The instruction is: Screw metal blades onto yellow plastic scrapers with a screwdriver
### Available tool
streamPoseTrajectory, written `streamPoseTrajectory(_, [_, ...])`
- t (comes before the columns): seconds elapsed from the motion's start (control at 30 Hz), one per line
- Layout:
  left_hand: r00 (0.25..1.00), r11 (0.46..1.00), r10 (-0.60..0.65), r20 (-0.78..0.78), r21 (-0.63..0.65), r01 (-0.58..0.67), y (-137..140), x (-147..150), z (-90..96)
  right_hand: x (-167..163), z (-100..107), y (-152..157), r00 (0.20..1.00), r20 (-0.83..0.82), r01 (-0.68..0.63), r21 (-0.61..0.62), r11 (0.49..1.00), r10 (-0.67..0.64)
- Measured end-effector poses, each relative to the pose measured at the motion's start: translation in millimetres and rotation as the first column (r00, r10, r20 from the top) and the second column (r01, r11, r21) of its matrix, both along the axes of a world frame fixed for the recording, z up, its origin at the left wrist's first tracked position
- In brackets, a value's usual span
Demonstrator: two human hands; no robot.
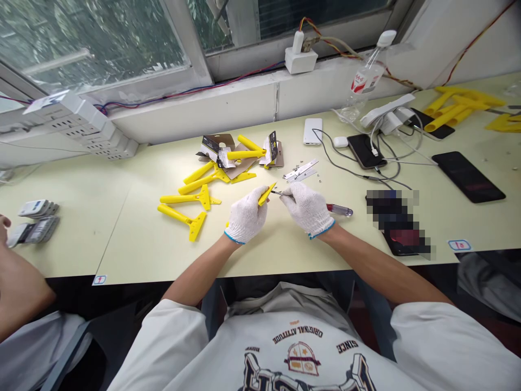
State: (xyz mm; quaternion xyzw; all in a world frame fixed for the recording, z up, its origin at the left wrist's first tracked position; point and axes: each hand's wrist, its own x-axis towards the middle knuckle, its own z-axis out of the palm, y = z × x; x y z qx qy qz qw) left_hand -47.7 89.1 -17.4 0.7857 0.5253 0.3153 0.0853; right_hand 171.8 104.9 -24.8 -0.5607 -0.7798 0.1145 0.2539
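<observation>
Both my hands wear white knitted gloves with blue cuffs. My left hand (247, 216) is closed around a yellow plastic scraper (266, 194), whose head sticks out past the fingers. Pinched in my right hand (306, 207) is a screwdriver; its thin metal tip points at the scraper head, and a red handle (340, 210) shows in line behind the hand. Whether the tip touches a screw is too small to tell. Just beyond my hands lie thin metal blades (302, 170) with small screws scattered around. More yellow scrapers (185, 221) lie to the left.
Opened cardboard packaging (215, 147) lies at the back among scrapers. To the right are phones (468, 176), a white power bank (312, 131), tangled cables and a plastic bottle (366, 79). White boxes (87, 127) stack by the window. Another person's arm (20, 282) rests at far left.
</observation>
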Motion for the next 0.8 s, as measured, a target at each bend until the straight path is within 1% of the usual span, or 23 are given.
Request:
streamPoseTrajectory(0.27, [1.0,1.0,0.013,0.005,-0.028,-0.013,-0.7,0.8,3.1,-1.6,2.7,-2.6,1.0,0.012,-0.006,-0.023,1.0,0.006])
streamPoseTrajectory(0.6, [1.0,0.999,0.005,-0.001,-0.037,-0.005,-0.6,0.8,4.1,-5.1,15.3,-4.3,1.0,0.009,-0.016,0.001,1.0,0.016])
streamPoseTrajectory(0.8, [1.0,0.999,0.018,-0.015,-0.034,-0.019,-1.1,1.9,2.9,-6.1,14.7,-2.9,1.0,0.005,-0.022,-0.001,1.0,0.022])
